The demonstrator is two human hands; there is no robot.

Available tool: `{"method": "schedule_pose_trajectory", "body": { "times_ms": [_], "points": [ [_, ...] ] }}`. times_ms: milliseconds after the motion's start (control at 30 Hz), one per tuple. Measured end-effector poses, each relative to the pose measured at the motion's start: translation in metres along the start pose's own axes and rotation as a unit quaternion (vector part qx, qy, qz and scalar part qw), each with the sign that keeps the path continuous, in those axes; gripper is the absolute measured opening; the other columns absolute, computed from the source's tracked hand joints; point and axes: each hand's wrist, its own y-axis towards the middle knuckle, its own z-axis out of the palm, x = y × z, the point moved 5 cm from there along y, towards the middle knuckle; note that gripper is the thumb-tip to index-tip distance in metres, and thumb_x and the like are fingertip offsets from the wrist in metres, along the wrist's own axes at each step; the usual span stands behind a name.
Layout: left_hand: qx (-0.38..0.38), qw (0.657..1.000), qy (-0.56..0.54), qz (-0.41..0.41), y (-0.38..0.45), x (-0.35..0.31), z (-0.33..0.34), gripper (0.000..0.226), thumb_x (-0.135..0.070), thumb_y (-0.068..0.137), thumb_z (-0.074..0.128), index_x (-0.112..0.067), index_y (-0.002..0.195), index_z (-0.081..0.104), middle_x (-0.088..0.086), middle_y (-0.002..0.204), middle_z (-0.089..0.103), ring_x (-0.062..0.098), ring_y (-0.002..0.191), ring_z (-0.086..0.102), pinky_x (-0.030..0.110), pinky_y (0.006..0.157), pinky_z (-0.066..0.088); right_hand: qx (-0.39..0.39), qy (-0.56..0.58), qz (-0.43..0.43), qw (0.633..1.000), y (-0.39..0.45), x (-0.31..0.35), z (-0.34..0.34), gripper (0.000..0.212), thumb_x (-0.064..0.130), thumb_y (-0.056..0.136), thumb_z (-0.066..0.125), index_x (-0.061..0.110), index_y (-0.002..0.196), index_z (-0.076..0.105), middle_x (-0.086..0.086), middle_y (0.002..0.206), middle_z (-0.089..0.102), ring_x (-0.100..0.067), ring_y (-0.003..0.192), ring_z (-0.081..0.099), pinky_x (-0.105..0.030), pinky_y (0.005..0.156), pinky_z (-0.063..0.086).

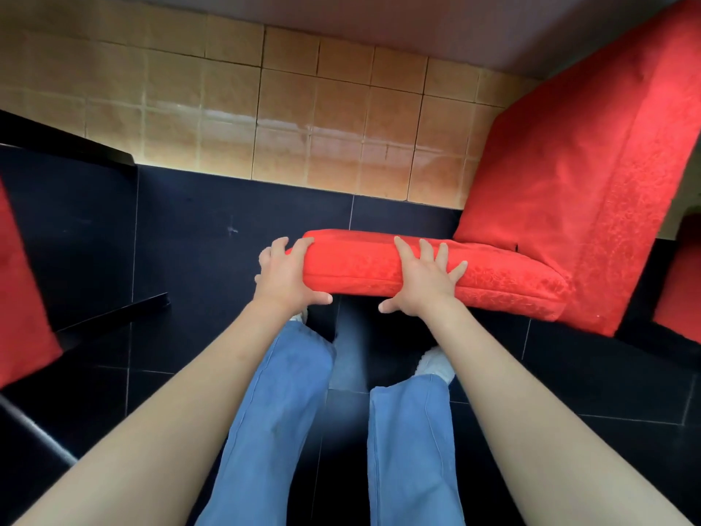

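A red upholstered chair stands in front of me, its seat (352, 267) in the middle of the view and its tall backrest (561, 191) rising at the right. My left hand (288, 279) grips the seat's left front corner, fingers curled over the top and thumb along the lower edge. My right hand (425, 282) lies over the seat's front edge with fingers spread flat on top and the thumb pointing left at the bottom seam.
Another red chair (22, 298) shows at the left edge beside a black furniture frame (76, 153). More red upholstery (679, 290) sits at the far right. A tan tiled wall (265, 108) runs behind, above the black tiled floor (208, 241). My jeans-clad legs (280, 411) stand below the seat.
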Motion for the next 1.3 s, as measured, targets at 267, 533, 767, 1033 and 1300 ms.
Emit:
{"method": "schedule_pose_trajectory", "body": {
  "times_ms": [267,533,767,1033,1300],
  "points": [
    [-0.002,0.993,0.07,0.096,0.006,0.009,-0.004,0.104,-0.043,0.062,0.087,-0.028,0.147,0.03,0.003,0.139,0.036,0.028,0.127,0.034,0.048,0.094,0.046,-0.068,-0.078,-0.032,0.994,0.008,0.001,0.006,0.12,0.05,0.061,0.085,0.034,0.152,0.009,-0.009,0.156,0.018,-0.033,0.145,0.007,-0.069,0.108,-0.001],
    [0.023,0.987,0.111,0.117,0.016,0.013,-0.004,0.106,-0.044,0.061,0.087,-0.019,0.146,0.028,0.004,0.142,0.042,0.027,0.12,0.051,0.039,0.094,0.046,-0.106,-0.125,-0.084,0.983,0.011,0.004,0.006,0.108,0.06,0.059,0.081,0.023,0.144,0.026,-0.003,0.144,0.038,-0.026,0.136,0.029,-0.064,0.111,0.01],
    [0.016,0.983,0.147,0.112,0.015,0.012,-0.007,0.106,-0.045,0.061,0.086,-0.027,0.146,0.026,0.001,0.139,0.044,0.031,0.11,0.056,0.039,0.083,0.051,-0.099,-0.124,-0.078,0.984,0.011,0.006,0.007,0.104,0.057,0.059,0.082,0.022,0.141,0.029,-0.001,0.143,0.039,-0.026,0.135,0.03,-0.062,0.11,0.014],
    [-0.003,0.971,0.166,0.173,0.022,0.014,-0.01,0.095,-0.046,0.066,0.081,-0.03,0.146,0.034,0.0,0.14,0.05,0.027,0.115,0.057,0.04,0.09,0.05,-0.124,-0.158,-0.088,0.976,0.013,0.008,0.004,0.084,0.047,0.066,0.078,0.017,0.133,0.036,-0.005,0.129,0.051,-0.03,0.123,0.044,-0.054,0.108,0.025],
    [-0.001,0.952,0.194,0.236,0.024,0.006,-0.013,0.085,-0.049,0.071,0.076,-0.022,0.144,0.041,-0.001,0.129,0.06,0.022,0.115,0.057,0.034,0.087,0.047,-0.146,-0.17,-0.058,0.973,0.005,0.009,-0.001,0.072,0.046,0.065,0.08,0.015,0.118,0.044,-0.004,0.119,0.056,-0.027,0.113,0.051,-0.041,0.097,0.034]
  ]
}}
